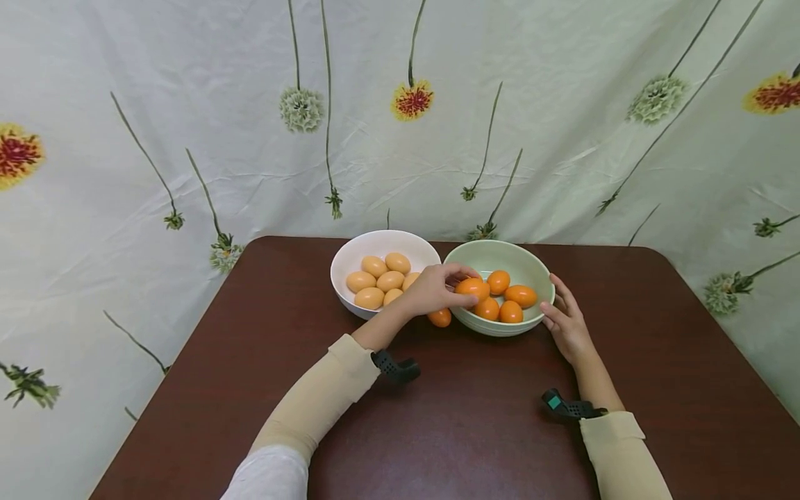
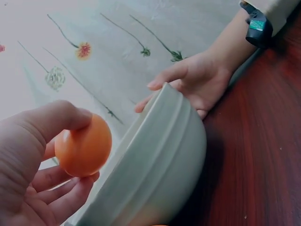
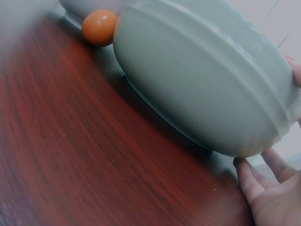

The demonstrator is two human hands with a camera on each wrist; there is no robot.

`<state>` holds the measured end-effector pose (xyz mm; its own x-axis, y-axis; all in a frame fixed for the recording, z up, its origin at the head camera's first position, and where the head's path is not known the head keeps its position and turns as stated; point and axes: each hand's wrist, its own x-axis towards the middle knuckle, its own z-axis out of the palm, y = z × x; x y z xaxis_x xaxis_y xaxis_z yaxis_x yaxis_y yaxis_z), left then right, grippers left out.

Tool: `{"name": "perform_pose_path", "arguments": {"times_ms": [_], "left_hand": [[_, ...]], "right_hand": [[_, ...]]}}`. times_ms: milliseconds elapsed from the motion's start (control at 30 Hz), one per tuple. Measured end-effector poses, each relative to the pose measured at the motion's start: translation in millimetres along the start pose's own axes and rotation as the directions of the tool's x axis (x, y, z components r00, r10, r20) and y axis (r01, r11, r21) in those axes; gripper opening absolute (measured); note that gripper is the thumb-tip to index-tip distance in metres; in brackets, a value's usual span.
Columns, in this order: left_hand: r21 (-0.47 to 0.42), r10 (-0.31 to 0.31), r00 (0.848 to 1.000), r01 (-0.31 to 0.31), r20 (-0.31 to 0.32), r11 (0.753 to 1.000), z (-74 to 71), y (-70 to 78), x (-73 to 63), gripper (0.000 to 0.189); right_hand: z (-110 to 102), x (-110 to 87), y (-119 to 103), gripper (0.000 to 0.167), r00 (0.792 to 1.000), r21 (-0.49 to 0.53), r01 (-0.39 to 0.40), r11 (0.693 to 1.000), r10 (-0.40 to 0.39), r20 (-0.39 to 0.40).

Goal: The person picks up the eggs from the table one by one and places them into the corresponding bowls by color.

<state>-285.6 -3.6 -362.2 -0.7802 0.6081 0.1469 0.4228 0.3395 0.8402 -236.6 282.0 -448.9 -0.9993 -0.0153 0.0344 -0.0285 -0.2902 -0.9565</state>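
My left hand (image 1: 435, 288) pinches an orange egg (image 2: 83, 145) between thumb and fingers, over the left rim of a pale green bowl (image 1: 528, 260). Several more orange eggs (image 1: 521, 296) lie inside that bowl. My right hand (image 1: 567, 323) rests spread against the bowl's right side, fingertips on its outer wall in the right wrist view. Below my left hand, another orange egg (image 3: 100, 27) sits on the table between the two bowls. To the left stands a white bowl (image 1: 342, 267) with several light brown eggs (image 1: 373, 265), partly hidden by my left hand.
Both bowls stand close together near the back edge of the dark reddish-brown table (image 1: 475, 417). Behind it hangs a pale cloth (image 1: 562, 173) printed with flowers.
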Motion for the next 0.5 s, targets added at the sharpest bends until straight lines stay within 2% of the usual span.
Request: {"name": "perform_pose_path", "arguments": {"times_ms": [267, 500], "left_hand": [[0.069, -0.063, 0.998, 0.063, -0.002, 0.996, 4.6, 0.2, 15.6, 0.043], [0.209, -0.050, 0.998, 0.043, 0.032, 0.977, 9.0, -5.3, 33.9, 0.042]], "right_hand": [[0, 0.7, -1, 0.061, 1.000, -0.006, 0.000, 1.000, 0.000, 0.002], [0, 0.5, -1, 0.061, 1.000, 0.007, 0.001, 1.000, -0.001, -0.003]]}}
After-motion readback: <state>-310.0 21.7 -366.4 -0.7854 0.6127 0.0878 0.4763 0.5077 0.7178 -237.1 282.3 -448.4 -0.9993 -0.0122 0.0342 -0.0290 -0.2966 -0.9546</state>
